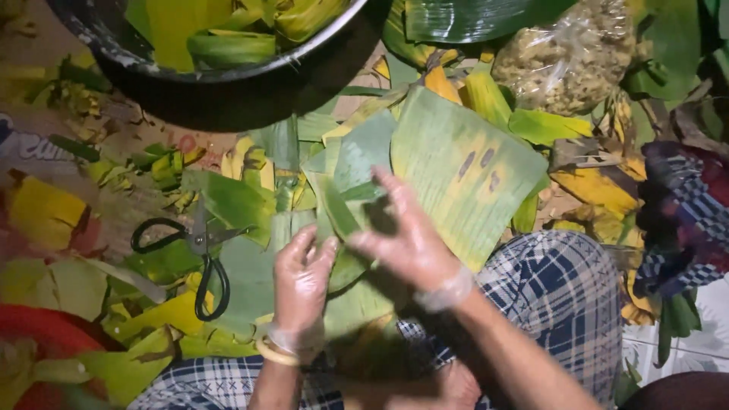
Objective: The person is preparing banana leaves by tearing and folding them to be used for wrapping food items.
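left hand (302,282): in a thin clear glove, yellow bangle (275,353) at the wrist, fingers curled narrow around the lower edge of a folded leaf piece (339,216), pinching it.
right hand (410,241): also in a clear glove, fingers spread wide and flat, pressing down on the same folded leaf piece from the right.
folded leaf piece: green, held between both hands just above the lap, lying over the near edge of a big leaf (463,171).
big leaf: broad, green going yellow with dark spots, spread just beyond the right hand.
scissors (199,254): black handles, lying on leaf scraps left of the left hand, apart from it.
metal bowl (228,72): top left, holding green and yellow leaf rolls.
plastic bag (569,57): clear, filled with pale crumbly stuff, top right, well apart from the hands.
checked cloth (562,304): blue and white, over the lap beneath the forearms.
floor: strewn with leaf scraps (163,163) all around.
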